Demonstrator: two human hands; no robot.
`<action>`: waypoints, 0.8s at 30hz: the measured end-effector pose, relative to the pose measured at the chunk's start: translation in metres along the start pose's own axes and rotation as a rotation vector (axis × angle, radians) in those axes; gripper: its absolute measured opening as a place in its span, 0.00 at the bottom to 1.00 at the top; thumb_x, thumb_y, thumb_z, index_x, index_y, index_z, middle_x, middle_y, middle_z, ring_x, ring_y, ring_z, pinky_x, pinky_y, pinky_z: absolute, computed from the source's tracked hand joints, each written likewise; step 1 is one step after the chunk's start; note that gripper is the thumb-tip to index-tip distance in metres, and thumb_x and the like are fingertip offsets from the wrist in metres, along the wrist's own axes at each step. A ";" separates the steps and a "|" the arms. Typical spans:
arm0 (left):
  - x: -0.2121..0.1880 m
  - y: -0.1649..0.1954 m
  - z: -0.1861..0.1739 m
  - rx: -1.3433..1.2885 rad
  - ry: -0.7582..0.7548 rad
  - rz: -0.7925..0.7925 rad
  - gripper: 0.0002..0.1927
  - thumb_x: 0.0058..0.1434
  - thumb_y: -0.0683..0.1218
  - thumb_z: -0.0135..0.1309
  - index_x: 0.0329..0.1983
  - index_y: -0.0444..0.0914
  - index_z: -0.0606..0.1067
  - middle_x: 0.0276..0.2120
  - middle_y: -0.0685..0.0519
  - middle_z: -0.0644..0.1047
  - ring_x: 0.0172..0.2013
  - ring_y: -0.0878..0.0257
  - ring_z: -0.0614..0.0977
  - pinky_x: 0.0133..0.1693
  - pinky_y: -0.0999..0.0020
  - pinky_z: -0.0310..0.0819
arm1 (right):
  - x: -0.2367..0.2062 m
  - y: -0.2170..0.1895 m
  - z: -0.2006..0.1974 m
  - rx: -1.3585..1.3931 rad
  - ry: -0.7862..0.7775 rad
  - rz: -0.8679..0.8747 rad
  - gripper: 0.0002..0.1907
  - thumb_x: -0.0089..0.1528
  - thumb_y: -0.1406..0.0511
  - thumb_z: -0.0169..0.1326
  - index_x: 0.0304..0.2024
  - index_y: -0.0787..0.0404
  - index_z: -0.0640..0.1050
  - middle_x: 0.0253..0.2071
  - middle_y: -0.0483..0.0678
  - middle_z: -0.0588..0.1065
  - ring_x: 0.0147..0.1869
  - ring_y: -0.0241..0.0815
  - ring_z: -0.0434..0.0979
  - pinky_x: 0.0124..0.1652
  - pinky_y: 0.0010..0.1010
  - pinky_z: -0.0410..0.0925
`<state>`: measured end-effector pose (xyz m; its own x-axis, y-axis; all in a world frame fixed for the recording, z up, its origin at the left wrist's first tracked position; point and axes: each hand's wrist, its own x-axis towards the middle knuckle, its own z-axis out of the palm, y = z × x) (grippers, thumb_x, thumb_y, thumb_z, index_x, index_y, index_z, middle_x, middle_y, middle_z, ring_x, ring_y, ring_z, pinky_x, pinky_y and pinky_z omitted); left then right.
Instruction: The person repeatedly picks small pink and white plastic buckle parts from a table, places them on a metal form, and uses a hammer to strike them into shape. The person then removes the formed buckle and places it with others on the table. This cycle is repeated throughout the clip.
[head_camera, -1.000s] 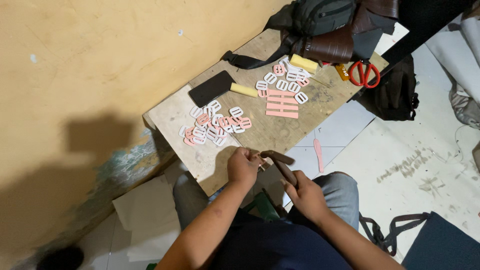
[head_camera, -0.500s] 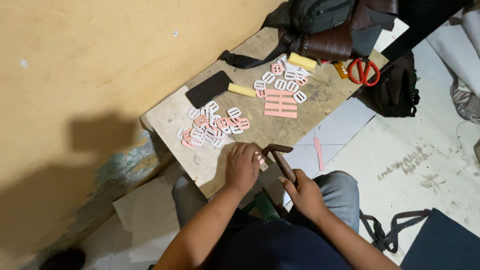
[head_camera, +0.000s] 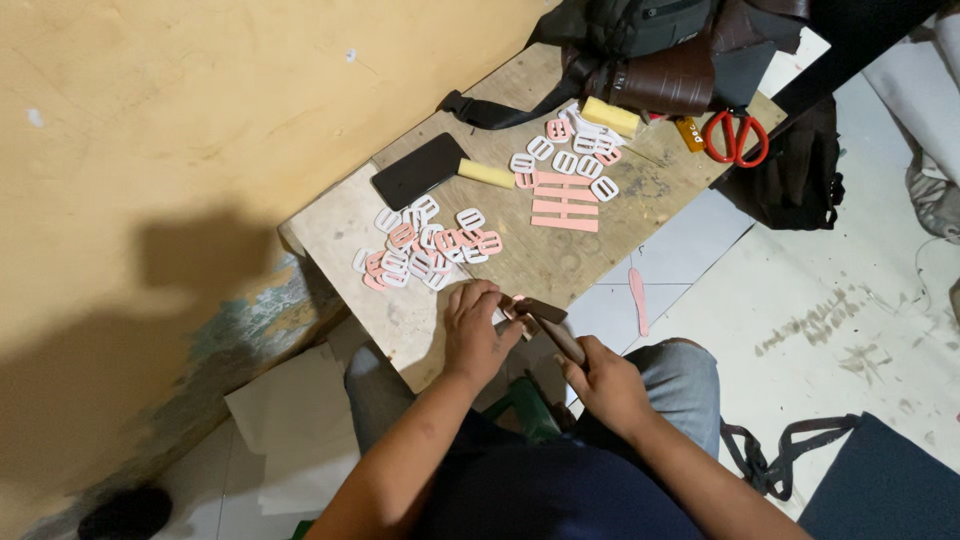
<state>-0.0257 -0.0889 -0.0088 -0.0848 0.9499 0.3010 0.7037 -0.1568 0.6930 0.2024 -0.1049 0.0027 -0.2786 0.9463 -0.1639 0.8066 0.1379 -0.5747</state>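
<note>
Right now the right hand (head_camera: 608, 385) has its grip clamped on a small hammer (head_camera: 548, 325), head over a pink buckle (head_camera: 513, 308) the left hand (head_camera: 476, 335) pins w/ fingers closed on it at the counter (head_camera: 600, 255) edge. Looks like mid-tapping; next blow needs the buckle held flat, fingertips clear. Loose buckle pile (head_camera: 425, 245) just beyond.
</note>
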 end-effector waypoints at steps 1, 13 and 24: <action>0.001 -0.001 -0.001 -0.002 -0.011 -0.007 0.19 0.46 0.45 0.68 0.41 0.37 0.76 0.49 0.48 0.74 0.55 0.46 0.71 0.57 0.52 0.64 | 0.000 -0.001 0.001 -0.006 -0.003 0.006 0.19 0.62 0.52 0.56 0.45 0.59 0.75 0.31 0.58 0.78 0.33 0.59 0.80 0.34 0.46 0.72; 0.000 -0.006 -0.008 0.000 -0.109 0.125 0.18 0.45 0.38 0.60 0.42 0.40 0.81 0.47 0.48 0.74 0.53 0.47 0.72 0.53 0.51 0.65 | -0.003 -0.005 -0.003 0.195 0.071 0.093 0.19 0.62 0.53 0.59 0.35 0.64 0.75 0.20 0.57 0.72 0.23 0.53 0.72 0.28 0.41 0.67; -0.006 0.009 -0.008 0.039 -0.074 0.022 0.09 0.53 0.44 0.63 0.38 0.40 0.81 0.44 0.50 0.77 0.50 0.49 0.75 0.50 0.53 0.68 | -0.006 -0.009 -0.009 0.144 0.019 0.119 0.19 0.62 0.52 0.57 0.40 0.61 0.76 0.21 0.57 0.73 0.24 0.54 0.75 0.28 0.42 0.68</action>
<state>-0.0245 -0.0980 0.0005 -0.0177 0.9638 0.2659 0.7318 -0.1688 0.6603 0.2013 -0.1096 0.0161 -0.1743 0.9591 -0.2230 0.7499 -0.0175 -0.6613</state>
